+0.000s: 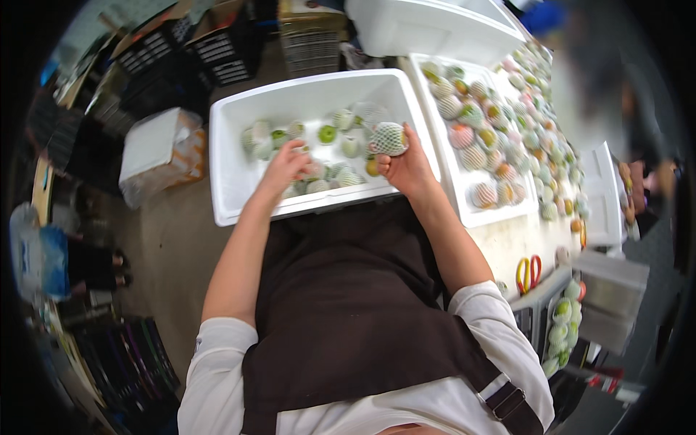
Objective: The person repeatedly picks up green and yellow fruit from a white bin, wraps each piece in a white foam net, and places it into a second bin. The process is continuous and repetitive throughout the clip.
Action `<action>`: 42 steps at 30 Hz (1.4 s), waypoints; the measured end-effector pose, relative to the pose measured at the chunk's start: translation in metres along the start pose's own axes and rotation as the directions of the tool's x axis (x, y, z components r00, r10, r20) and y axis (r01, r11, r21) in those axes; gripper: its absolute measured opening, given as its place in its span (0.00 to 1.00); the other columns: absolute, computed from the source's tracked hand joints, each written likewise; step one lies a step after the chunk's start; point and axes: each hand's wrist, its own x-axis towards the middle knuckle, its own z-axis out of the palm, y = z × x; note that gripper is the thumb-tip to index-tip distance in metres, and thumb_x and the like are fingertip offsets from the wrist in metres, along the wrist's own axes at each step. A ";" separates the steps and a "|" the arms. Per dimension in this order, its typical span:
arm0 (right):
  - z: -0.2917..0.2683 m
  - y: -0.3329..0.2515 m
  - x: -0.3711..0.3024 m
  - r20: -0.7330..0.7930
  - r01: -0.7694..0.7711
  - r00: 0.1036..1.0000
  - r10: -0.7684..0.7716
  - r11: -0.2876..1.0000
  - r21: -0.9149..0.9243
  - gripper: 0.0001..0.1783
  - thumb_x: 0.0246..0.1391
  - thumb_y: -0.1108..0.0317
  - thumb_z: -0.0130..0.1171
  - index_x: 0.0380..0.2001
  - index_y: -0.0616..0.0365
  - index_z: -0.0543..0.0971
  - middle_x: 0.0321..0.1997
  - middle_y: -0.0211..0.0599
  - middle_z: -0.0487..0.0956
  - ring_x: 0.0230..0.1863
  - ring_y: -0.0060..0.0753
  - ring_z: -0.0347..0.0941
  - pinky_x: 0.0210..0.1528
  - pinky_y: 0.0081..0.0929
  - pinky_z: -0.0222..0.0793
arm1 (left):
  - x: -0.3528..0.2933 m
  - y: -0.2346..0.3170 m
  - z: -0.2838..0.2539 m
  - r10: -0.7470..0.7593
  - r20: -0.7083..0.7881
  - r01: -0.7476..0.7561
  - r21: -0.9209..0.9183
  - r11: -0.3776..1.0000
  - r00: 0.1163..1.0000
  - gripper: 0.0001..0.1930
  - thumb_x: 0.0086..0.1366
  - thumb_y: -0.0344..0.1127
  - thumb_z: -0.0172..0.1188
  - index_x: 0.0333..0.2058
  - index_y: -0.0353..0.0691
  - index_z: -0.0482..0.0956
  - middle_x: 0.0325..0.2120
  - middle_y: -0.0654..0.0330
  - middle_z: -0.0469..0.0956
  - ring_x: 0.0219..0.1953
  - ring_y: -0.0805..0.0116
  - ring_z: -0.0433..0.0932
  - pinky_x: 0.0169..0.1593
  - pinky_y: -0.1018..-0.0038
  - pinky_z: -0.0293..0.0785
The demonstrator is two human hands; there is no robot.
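Observation:
In front of me stands a deep white foam box [246, 196] with several fruits in it, some in net sleeves. My right hand [409, 167], above the box's right side, is closed on a round fruit in a white foam net [389, 139]. My left hand [284, 170] hovers over the front left of the box with its fingers apart, close above sleeved fruits. A bare green fruit [327, 134] lies on the box floor between the hands. An orange-yellow fruit [373, 167] shows partly beside my right fingers.
To the right, a shallow white foam tray [475, 216] holds sleeved fruits, with a large heap of them [544, 145] beyond. Red-and-yellow-handled scissors [528, 274] lie nearer. Black crates [225, 54] stand back left; a white foam box [156, 148] sits on the floor.

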 end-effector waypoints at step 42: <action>-0.023 -0.072 -0.012 0.080 0.480 0.703 -0.706 0.388 -0.787 0.09 0.61 0.68 0.52 0.39 0.62 0.78 0.36 0.32 0.80 0.35 0.20 0.75 0.40 0.19 0.70 | 0.023 0.000 -0.055 -0.048 -0.549 -0.054 -0.169 0.984 0.835 0.12 0.66 0.36 0.53 0.45 0.38 0.71 0.34 0.60 0.77 0.33 0.73 0.75 0.38 0.77 0.72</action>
